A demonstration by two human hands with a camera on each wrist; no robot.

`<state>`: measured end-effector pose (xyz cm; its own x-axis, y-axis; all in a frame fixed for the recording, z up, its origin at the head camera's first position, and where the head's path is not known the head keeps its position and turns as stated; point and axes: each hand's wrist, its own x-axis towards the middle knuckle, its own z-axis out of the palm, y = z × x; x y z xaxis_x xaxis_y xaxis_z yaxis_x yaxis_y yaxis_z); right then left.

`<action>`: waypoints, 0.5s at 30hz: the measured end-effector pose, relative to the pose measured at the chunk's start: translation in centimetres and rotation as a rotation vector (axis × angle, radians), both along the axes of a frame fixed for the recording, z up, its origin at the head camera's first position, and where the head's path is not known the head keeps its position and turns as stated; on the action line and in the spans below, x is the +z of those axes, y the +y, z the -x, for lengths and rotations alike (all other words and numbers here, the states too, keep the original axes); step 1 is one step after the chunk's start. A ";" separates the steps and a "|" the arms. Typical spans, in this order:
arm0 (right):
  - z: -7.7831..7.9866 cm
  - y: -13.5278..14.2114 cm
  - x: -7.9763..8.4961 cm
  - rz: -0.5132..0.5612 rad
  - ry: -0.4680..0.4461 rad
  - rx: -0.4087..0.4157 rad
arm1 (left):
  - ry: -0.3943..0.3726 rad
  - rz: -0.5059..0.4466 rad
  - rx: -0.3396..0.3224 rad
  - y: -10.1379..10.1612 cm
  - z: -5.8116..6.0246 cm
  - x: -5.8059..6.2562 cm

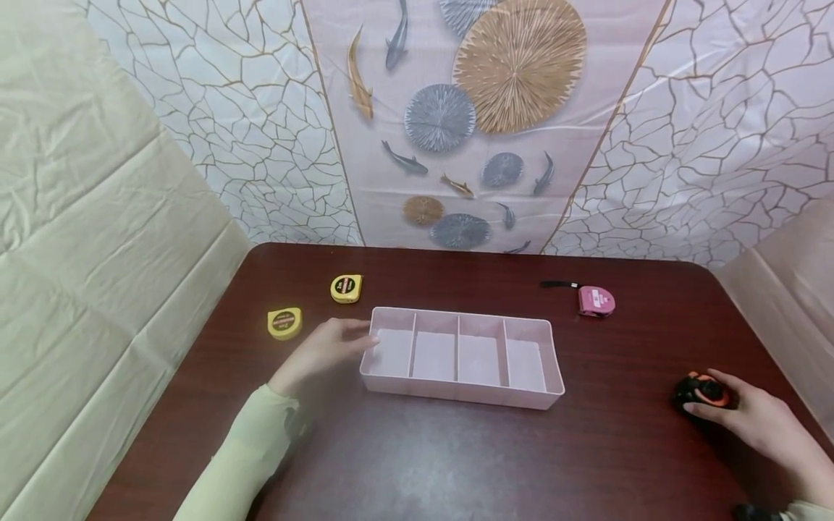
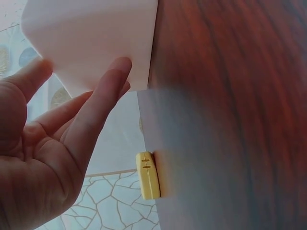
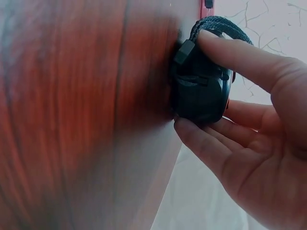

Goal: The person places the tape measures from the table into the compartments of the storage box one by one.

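On my remote feed I'm seeing a dark wood-grain table [image 1: 456,463] bearing a pale pink 4-comp. organizer [image 1: 456,392] near its middle. L hand [image 1: 326,349] is touching the organizer's L end, fingers loosely extended, thumb at the rim. R hand [image 1: 759,412] is gripping a blk/orange tape measure [image 1: 696,391] btwn thumb & fingers, near the table's R edge. A pink tape measure [image 1: 596,301] w/ blk strap [image 1: 558,284] is lying beyond the organizer's R end; 1 yellow tape measure [image 1: 284,323] & a 2nd yellow tape measure [image 1: 346,289] are sitting off its L end.
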<state>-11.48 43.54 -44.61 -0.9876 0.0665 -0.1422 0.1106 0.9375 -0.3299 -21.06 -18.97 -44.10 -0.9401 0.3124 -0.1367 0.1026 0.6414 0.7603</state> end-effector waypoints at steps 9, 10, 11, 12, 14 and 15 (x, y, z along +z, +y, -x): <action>0.0 0.0 0.1 -0.011 0.003 0.013 | -0.015 -0.036 -0.007 -0.1 0.2 -0.1; 0.0 0.0 0.1 -0.013 0.004 0.013 | -0.018 -0.039 -0.007 -0.1 0.2 -0.1; 0.0 0.0 0.1 -0.015 0.005 0.013 | -0.020 -0.040 -0.010 -0.1 0.2 -0.2; 0.0 0.0 0.0 -0.015 0.006 0.013 | -0.021 -0.040 -0.011 -0.1 0.2 -0.2; 0.0 0.0 -0.1 -0.017 0.009 0.015 | -0.023 -0.041 -0.012 -0.2 0.2 -0.3; 0.0 0.1 -0.1 -0.015 0.009 0.017 | -0.018 -0.040 -0.016 -0.2 0.2 -0.3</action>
